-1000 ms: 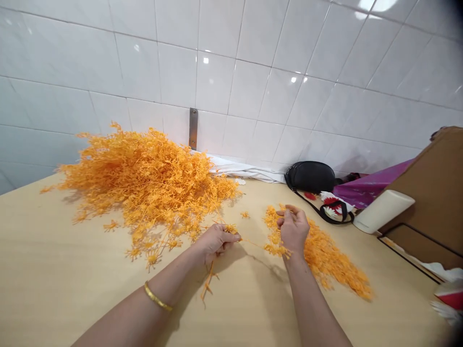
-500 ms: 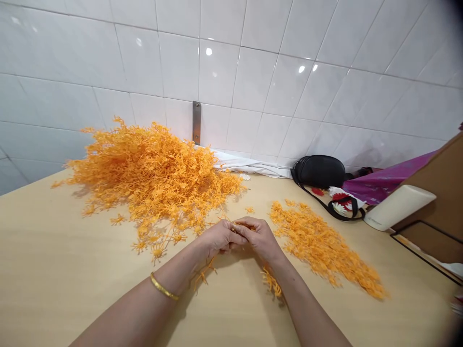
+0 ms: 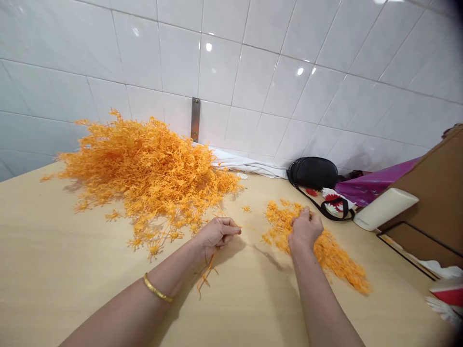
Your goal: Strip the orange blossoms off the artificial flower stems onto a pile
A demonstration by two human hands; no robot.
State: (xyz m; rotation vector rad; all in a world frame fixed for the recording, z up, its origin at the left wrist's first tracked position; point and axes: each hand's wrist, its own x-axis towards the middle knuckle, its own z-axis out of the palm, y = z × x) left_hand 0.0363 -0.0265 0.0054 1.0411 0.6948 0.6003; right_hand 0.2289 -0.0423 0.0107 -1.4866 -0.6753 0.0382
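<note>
My left hand (image 3: 221,233) is closed in a pinch at the table's middle, with a thin orange plastic sprig (image 3: 207,275) hanging below its palm. Farther right, my right hand (image 3: 306,229) is closed over the near-left part of a smaller heap of orange flower pieces (image 3: 342,260). Blurred orange strands show at its left side, with a shadow beneath; its fingertips are partly hidden. A big tangled pile of orange artificial sprigs (image 3: 144,168) lies to the left, beyond my left hand. One loose orange piece (image 3: 246,208) rests between pile and heap.
A black bag (image 3: 314,172) with a strap, red and white artificial flowers (image 3: 334,198) and a cream bottle (image 3: 386,209) lie at the back right. Beside them stand a brown board (image 3: 434,193) and a black frame (image 3: 405,255). White cloth (image 3: 249,164) runs along the tiled wall.
My hands were together and have come apart. The right hand moved right, over the smaller heap; the left stayed almost in place, still pinching. The view shifted slightly.
</note>
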